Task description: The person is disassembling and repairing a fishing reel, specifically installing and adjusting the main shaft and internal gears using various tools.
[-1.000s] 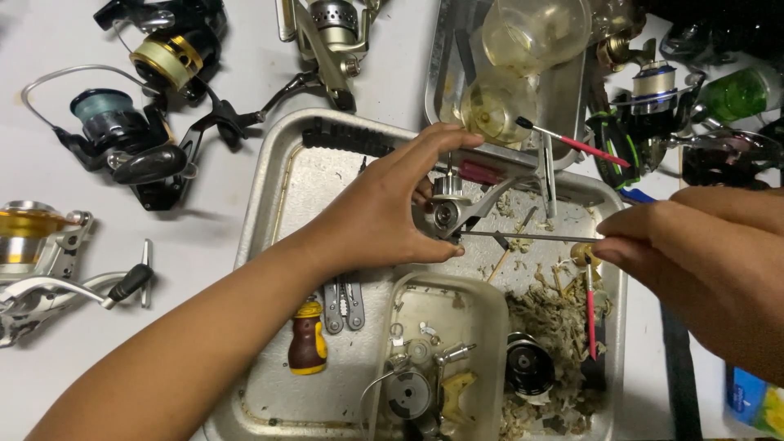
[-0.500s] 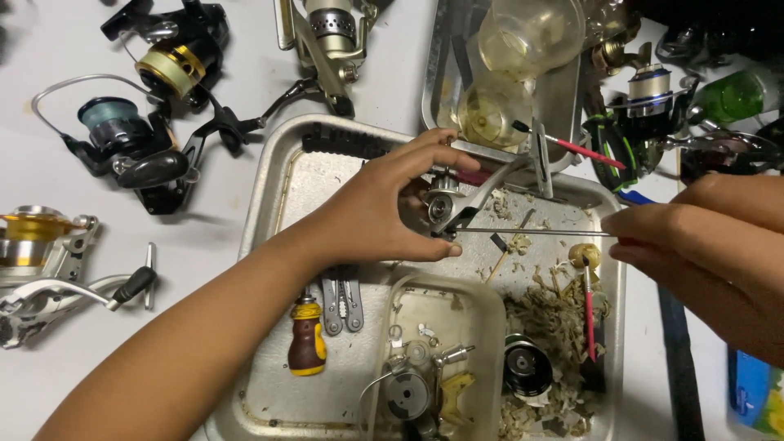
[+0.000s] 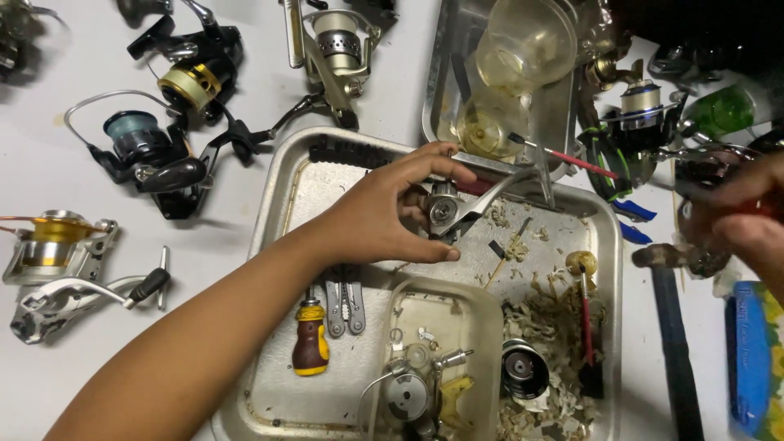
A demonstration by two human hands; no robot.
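My left hand [image 3: 384,216] reaches over a large metal tray [image 3: 278,196] and pinches a small silver fishing-reel body [image 3: 449,208] between thumb and fingers, just above the tray floor. My right hand [image 3: 747,212] is at the right edge, blurred, with curled fingers over a dark reel beside a hammer [image 3: 674,327]. Whether it holds anything is unclear. In the tray lie a short yellow-and-brown screwdriver [image 3: 310,339], folding pliers [image 3: 343,302], a black spool [image 3: 523,371], scraps and a smaller inner tray [image 3: 482,327] with reel parts.
Several spinning reels lie on the white table at left, among them a black one [image 3: 151,151] and a gold-spooled one [image 3: 57,245]. A second metal tray [image 3: 437,90] at the back holds clear plastic cups [image 3: 527,41] and a red-handled brush [image 3: 572,159]. A blue package [image 3: 751,359] lies at right.
My right hand drew away to the right edge, and the thin metal rod it held by the reel body is no longer visible. My left hand keeps its grip on the reel body.
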